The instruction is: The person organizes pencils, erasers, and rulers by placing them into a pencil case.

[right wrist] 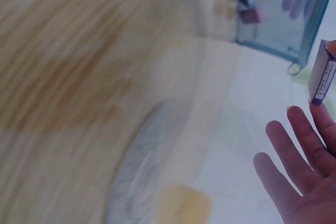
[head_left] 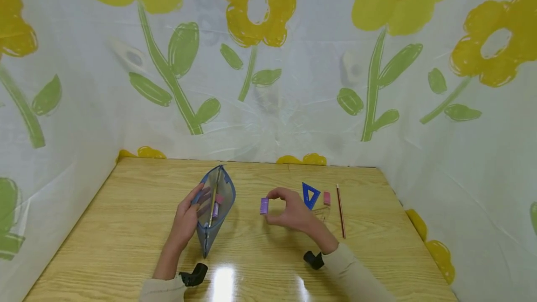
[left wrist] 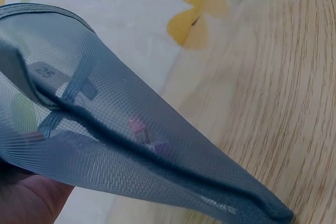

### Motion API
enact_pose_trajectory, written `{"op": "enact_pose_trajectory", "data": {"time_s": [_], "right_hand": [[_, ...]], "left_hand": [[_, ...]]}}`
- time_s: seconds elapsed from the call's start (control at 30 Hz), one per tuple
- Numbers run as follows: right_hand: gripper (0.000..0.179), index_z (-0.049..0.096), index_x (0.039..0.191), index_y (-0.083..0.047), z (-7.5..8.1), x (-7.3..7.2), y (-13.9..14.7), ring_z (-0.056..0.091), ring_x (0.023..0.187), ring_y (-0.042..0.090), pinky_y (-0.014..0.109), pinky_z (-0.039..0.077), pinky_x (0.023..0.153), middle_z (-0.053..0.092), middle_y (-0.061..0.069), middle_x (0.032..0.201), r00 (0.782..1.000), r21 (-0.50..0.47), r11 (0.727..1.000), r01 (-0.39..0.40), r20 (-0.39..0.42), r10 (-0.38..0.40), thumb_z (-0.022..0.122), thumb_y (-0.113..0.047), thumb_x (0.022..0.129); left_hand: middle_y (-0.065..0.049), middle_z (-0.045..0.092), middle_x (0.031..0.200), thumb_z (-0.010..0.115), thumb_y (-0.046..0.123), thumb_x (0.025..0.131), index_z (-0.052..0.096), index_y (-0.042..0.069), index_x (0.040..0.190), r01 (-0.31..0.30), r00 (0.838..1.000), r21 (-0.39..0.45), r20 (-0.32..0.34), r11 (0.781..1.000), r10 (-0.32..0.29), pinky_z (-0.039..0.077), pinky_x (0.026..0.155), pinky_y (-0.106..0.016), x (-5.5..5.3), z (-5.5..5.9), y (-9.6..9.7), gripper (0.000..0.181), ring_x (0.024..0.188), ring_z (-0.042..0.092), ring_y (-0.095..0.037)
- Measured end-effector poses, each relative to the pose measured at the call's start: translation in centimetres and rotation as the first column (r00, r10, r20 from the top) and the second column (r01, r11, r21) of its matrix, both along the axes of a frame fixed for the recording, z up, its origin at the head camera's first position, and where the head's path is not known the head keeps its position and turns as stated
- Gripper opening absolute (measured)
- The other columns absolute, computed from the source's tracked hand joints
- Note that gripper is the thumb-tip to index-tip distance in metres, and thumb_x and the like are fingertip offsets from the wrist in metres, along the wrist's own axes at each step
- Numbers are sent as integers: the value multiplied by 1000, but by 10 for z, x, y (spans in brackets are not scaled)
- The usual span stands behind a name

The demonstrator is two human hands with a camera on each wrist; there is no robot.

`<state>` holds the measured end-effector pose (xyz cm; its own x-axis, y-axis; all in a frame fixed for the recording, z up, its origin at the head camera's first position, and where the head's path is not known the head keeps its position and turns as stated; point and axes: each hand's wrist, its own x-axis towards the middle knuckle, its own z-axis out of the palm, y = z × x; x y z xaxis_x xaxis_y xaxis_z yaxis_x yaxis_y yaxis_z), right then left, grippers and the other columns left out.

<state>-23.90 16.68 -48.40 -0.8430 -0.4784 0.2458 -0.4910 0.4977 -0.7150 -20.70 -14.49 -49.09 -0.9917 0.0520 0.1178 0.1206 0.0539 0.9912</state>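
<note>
Filling most of the head view, the white flower-print backdrop [head_left: 293, 120] runs across the top and down both sides. Wood-grain tabletop [head_left: 105, 232] takes the bottom. You've got the blue mesh pouch [head_left: 228, 195] left of centre, mouth gaping, long axis running up the frame. Can't tell if its underside touches the tabletop.

Your left hand [head_left: 183, 220] grips the pouch along its left edge; fingers show through the mesh. Your right hand [head_left: 295, 211] is right of centre, thumb and a fingertip pinching the purple box, with the other fingers spread out in the right wrist view.

Long items: a thin stick [head_left: 214, 192] lies lengthwise in the pouch; a reddish pencil [head_left: 340, 211] lies on the tabletop, right of your right hand. Between that hand and the pencil, a blue set square [head_left: 306, 195], and just below it a clear plastic piece [head_left: 321, 211], partly covered by your hand.

Smallest: pink block [head_left: 327, 198] beside the blue set square; another pink piece [head_left: 219, 198] and a purple-and-white piece [head_left: 216, 210] inside the pouch. Your purple box [head_left: 264, 206] is at mid-frame, right of the pouch, well apart from it.
</note>
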Motion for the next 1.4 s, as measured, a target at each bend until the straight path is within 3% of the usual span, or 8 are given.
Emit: {"op": "enact_pose_trajectory", "data": {"time_s": [0.13,0.37,0.57,0.7,0.93,1.4], "right_hand": [[37,67,114,-16,8,2,-12,62,115,36,61,49,102,68,-1,115,999,-14,999,-31,-9,31,83,-18,80],[35,67,113,-20,21,2,-30,63,109,14,52,53,101,68,-9,111,997,1,998,-64,-40,64,82,-22,81],[35,67,114,-16,28,-1,-52,64,105,13,35,56,97,69,-5,111,986,16,997,-81,-148,83,81,-23,82],[36,67,114,-14,30,-4,-65,63,105,15,32,56,94,69,-2,110,978,43,997,-70,-196,77,81,-25,82],[41,67,118,-11,32,-4,-79,65,108,21,35,57,94,70,4,114,975,95,995,-32,-216,52,80,-27,82],[44,68,117,-13,33,-4,-92,65,108,17,33,58,93,69,-1,118,971,184,983,-15,-230,58,81,-34,81]], "left_hand": [[-31,37,156,18,-7,100,24,-4,159,2,1000,15,10,1000,-2,38,114,-53,-1,0,1,59,144,39,-45],[-30,35,157,18,-7,100,22,-5,159,12,1000,21,11,1000,-12,36,116,-54,-2,1,2,59,145,37,-46],[-31,35,157,17,-9,99,22,-5,159,16,1000,26,-8,1000,-16,37,116,-53,-2,1,2,60,144,37,-46],[-31,36,157,18,-9,99,22,-5,159,12,1000,24,-7,1000,-12,37,116,-54,-2,2,2,60,144,38,-46],[-32,36,156,19,-8,99,25,-6,158,2,1000,20,-5,1000,-2,37,115,-55,-2,2,4,59,144,38,-47],[-32,36,156,18,-8,99,23,-6,158,16,1000,38,-13,999,-16,37,115,-55,-1,1,3,60,144,37,-47]]}}
